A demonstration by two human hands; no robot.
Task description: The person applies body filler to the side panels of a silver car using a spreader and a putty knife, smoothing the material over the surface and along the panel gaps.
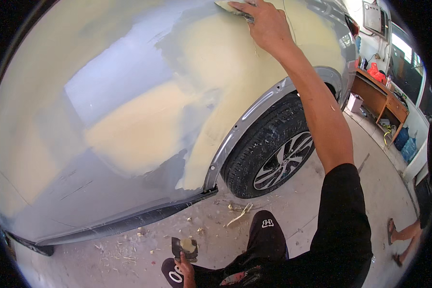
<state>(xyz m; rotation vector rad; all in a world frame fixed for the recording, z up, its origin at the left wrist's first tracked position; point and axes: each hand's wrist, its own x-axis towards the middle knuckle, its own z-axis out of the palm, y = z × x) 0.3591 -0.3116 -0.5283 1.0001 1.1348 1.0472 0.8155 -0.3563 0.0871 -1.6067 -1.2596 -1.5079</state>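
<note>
My right hand (268, 27) holds a putty spreader (234, 8) against the upper part of the car's rear side panel (216, 54), above the wheel arch. Yellowish body filler covers wide patches of the panel, with grey and pale blue areas between them. Low down, my left hand (184, 268) grips a dark flat plate (180, 255) with a lump of yellowish filler (188, 245) on it, held over my knee. The rear tyre (266, 144) with its alloy wheel (284, 162) lies below the bare metal wheel arch lip (248, 111).
Dried filler scraps (200, 230) litter the concrete floor (129, 266). At the right stand a wooden desk (396, 106) with a red plastic bag (376, 73) on it, a white box (354, 102) and blue water jugs (408, 149). Another person's sandalled foot (391, 230) shows at the lower right.
</note>
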